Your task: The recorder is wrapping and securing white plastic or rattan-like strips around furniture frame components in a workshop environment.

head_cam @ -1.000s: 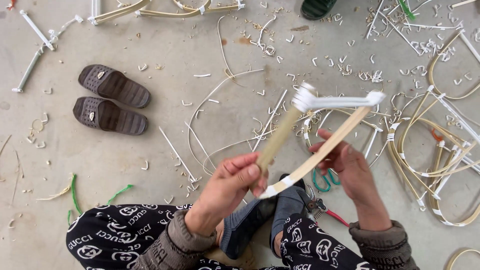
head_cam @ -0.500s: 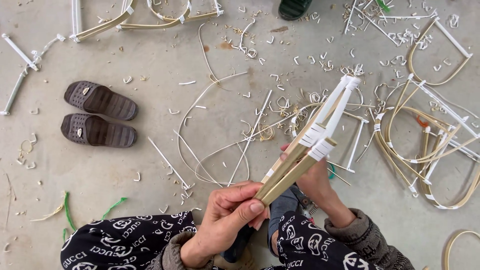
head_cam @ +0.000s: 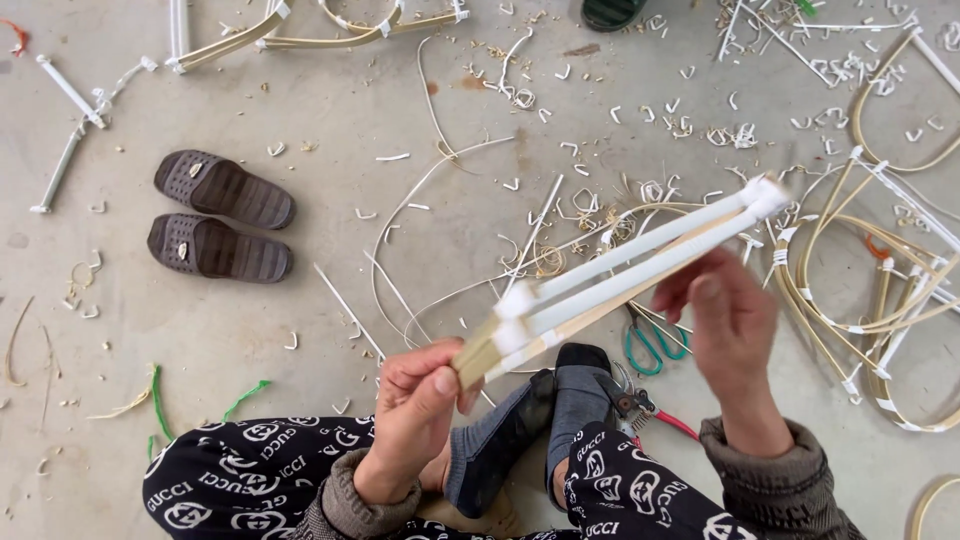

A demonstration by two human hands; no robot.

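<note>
Pale tan cane bundle bound in white — dark brown slippers, teal-handled scissors.

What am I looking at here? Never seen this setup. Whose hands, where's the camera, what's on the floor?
There is no machine. A person sits on a concrete floor, and the single picture comes from a camera worn on their head, looking down at their own hands and legs.

The left hand grips the near end of a bundle of cane strips, pale sticks bound with white wrapping. The right hand is against the bundle further along; it is blurred, so I cannot tell how firmly it grips.

On the floor: a pair of brown slippers, green-handled scissors, red-handled pliers by the feet, curved cane frames at the right, more frames at the top, and scattered white offcuts.
</note>
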